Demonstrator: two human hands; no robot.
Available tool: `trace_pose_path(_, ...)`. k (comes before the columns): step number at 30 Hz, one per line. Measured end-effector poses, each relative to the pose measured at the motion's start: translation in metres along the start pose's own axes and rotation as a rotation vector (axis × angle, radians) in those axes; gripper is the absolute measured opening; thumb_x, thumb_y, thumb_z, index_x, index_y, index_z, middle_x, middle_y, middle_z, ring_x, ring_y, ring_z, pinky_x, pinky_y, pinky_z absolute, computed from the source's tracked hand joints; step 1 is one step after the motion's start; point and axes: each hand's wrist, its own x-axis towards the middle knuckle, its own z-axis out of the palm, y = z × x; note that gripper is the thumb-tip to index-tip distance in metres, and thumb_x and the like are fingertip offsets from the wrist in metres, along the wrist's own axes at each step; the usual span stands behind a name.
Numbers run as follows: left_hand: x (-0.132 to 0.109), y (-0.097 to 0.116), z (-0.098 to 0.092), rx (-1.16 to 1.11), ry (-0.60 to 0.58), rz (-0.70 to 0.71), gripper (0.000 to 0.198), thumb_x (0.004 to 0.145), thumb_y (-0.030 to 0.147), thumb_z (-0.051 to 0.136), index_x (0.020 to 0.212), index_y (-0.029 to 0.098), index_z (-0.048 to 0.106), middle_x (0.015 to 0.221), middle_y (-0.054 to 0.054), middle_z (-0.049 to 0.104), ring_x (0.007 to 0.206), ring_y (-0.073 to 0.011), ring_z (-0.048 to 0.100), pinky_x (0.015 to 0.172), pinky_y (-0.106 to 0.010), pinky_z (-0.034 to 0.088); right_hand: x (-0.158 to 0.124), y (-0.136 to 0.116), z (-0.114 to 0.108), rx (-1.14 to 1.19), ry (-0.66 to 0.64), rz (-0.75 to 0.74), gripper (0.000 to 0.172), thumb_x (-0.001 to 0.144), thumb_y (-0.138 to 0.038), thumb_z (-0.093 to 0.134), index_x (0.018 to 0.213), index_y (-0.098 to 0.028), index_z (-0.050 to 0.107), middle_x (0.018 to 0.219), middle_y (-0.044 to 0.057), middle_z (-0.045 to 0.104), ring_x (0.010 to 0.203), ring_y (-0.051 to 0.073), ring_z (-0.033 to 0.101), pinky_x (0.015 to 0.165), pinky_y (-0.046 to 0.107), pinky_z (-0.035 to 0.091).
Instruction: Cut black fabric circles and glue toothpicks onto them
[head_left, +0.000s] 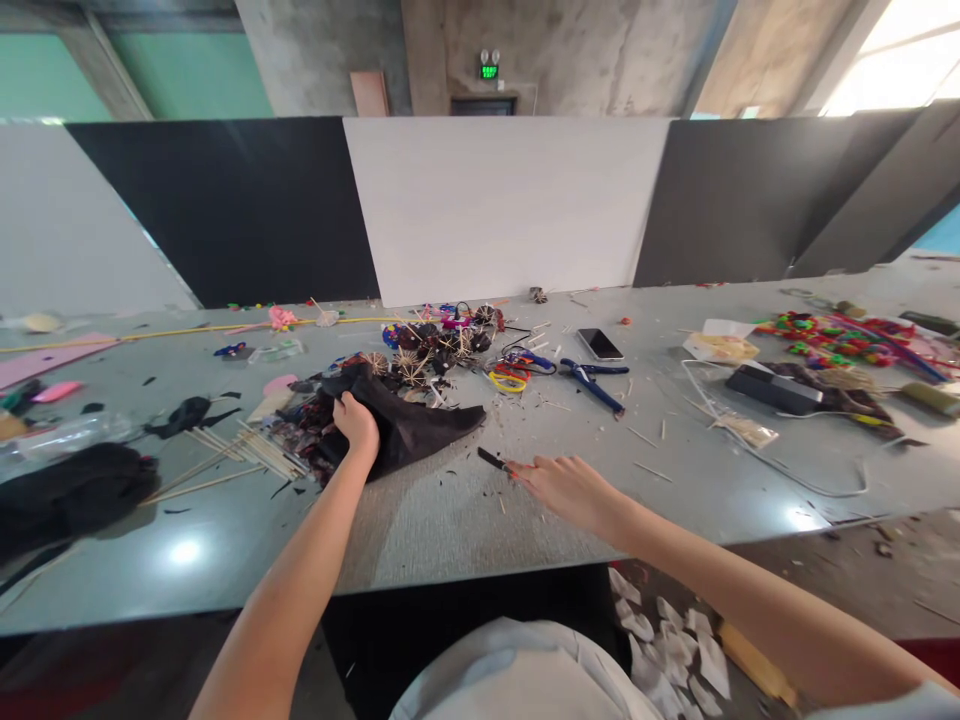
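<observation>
My left hand (356, 425) is closed on a piece of black cloth (420, 430) that lies bunched on the table, its pointed end reaching right. Under and beside it is a heap of dark patterned scraps (296, 420). My right hand (566, 485) grips a small knife (491, 459), its dark blade pointing left toward the cloth, low over the table and apart from the fabric. A bit of red shows at its handle; the rest is hidden by my fingers. Thin wooden sticks (262, 450) lie left of the scraps, and dark crumbs are scattered near the blade.
Behind the cloth are spiky balls of sticks (412, 365), yellow-handled scissors (508, 380), blue-handled pliers (595, 378) and a phone (601, 344). Colourful fuzzy pieces (832, 340) and a dark box (774, 388) sit right. Another black cloth bundle (75, 490) is left. White panels (510, 210) stand behind.
</observation>
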Motion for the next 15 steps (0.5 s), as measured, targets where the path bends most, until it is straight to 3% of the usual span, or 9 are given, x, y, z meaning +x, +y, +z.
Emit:
trace_pose_path(6,0.001,0.001,-0.002,0.028,0.031,-0.005,0.026,0.09,0.029,0.041,0.089,0.015,0.063,0.097,-0.015,0.07,0.094,-0.0256,0.065,0.094,-0.039,0.048,0.004,0.004,-0.003,0.011,0.003,0.015,0.042,0.11,-0.029,0.035,0.149,-0.028,0.052,0.101,0.01,0.076,0.087,0.023,0.076,0.069,0.027,0.05)
trace_pose_path(15,0.003,0.001,-0.001,0.003,0.039,-0.007,0.024,0.089,0.028,0.042,0.086,0.015,0.062,0.094,-0.014,0.07,0.09,-0.025,0.065,0.091,-0.039,0.05,0.01,0.009,-0.002,0.001,0.006,0.057,0.042,0.109,-0.026,0.037,0.146,-0.023,0.055,0.101,0.013,0.076,0.088,0.023,0.076,0.07,0.027,0.05)
